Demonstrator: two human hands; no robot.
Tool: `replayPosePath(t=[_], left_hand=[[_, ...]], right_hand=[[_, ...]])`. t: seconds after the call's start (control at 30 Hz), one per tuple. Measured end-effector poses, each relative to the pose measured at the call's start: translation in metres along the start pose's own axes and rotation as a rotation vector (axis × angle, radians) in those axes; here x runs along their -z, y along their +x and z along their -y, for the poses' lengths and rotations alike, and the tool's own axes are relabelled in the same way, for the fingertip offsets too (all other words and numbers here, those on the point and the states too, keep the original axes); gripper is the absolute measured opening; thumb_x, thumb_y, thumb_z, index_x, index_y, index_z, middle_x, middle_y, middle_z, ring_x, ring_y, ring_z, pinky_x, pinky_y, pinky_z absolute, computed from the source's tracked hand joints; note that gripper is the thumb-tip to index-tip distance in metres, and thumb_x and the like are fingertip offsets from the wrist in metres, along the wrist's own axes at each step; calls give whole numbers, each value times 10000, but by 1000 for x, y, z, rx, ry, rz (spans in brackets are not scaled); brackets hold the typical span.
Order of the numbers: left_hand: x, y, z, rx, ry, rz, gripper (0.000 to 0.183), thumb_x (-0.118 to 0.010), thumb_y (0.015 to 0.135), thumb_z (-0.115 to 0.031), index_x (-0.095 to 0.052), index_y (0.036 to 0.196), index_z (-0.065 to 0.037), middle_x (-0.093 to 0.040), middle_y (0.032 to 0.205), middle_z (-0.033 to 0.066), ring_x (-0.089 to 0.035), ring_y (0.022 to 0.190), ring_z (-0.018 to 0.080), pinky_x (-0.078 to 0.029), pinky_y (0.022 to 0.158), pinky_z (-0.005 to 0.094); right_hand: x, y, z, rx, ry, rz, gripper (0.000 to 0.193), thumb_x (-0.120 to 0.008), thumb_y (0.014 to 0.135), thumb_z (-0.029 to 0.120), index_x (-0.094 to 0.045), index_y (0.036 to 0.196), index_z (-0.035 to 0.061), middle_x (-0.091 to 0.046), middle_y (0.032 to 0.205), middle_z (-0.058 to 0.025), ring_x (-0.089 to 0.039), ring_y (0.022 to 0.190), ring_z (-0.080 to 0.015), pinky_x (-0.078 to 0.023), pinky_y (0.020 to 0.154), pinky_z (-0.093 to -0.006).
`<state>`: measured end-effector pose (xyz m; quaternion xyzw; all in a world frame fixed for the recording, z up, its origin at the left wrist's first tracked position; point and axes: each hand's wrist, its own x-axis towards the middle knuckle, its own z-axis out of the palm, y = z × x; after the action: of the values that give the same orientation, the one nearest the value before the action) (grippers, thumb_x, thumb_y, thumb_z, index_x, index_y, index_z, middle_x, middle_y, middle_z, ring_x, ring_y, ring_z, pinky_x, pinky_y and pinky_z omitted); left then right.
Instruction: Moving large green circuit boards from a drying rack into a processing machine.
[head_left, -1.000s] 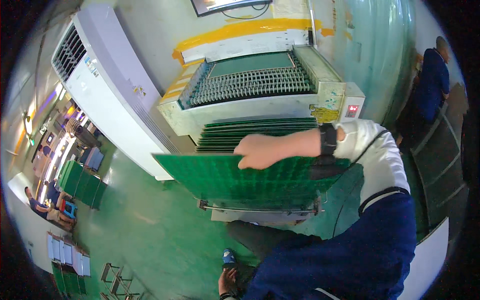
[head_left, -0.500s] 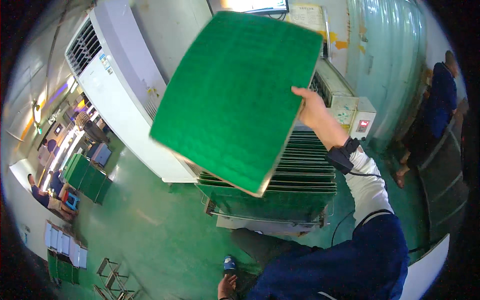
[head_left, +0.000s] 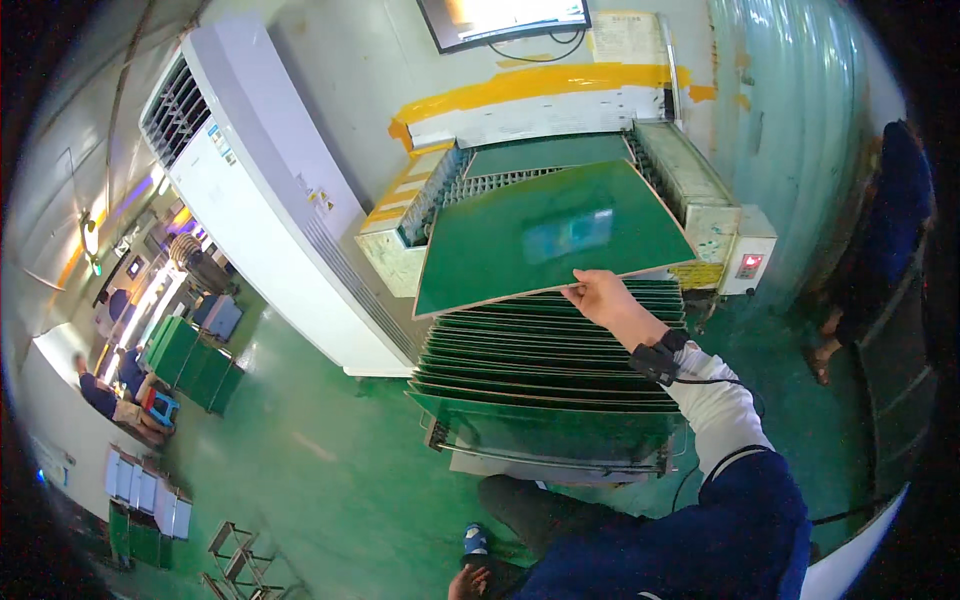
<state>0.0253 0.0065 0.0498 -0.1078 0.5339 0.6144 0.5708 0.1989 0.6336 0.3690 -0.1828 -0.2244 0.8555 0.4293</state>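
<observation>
My right hand (head_left: 603, 300) is closed on the near edge of a large, glossy green board panel (head_left: 540, 240), thumb on top. The panel tilts over the mouth of a conveyor machine (head_left: 685, 175), above its rows of small rollers. Another green board (head_left: 550, 152) lies farther in on those rollers. Just below the held panel stands a rack (head_left: 550, 462) packed with several upright green boards (head_left: 540, 390). Low at the picture's bottom edge hangs my left hand (head_left: 468, 582), partly cut off, its fingers loose with nothing seen in them.
A tall white air conditioner (head_left: 280, 220) stands left of the machine. A control box (head_left: 748, 250) with a red display is on its right side, and a screen (head_left: 505, 22) hangs above. Another person (head_left: 885, 220) is at far right; more people and board racks (head_left: 190, 360) are at left.
My right hand has lowered the panel from upright before me to a flatter tilt over the conveyor, uncovering the machine and the board on it. My left hand stays low.
</observation>
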Motion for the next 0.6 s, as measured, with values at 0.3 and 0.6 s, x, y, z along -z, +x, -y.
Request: replayPosePath(t=[0.3,0.6], left_hand=[[35,32,24,-516,976,153,396,-354,930,-168,-471,1295,-71,-529,1303,99,-441,1239,265,-280,1112,448],[5,22,7,65,-48,-122,344,-410,942,-158,-503,1258,-57,-584,1209,122,-515,1141,292,-358,1058,447]], right_hand=[[31,43,-11,24,103,-43,139,-578,877,72,-486,947,-4,-530,977,-146,-554,864,-289,-532,819,-389],[16,47,-8,-50,-109,-68,300,-533,917,214,-468,1101,-14,-580,1060,-208,-594,927,-286,-525,791,-353]])
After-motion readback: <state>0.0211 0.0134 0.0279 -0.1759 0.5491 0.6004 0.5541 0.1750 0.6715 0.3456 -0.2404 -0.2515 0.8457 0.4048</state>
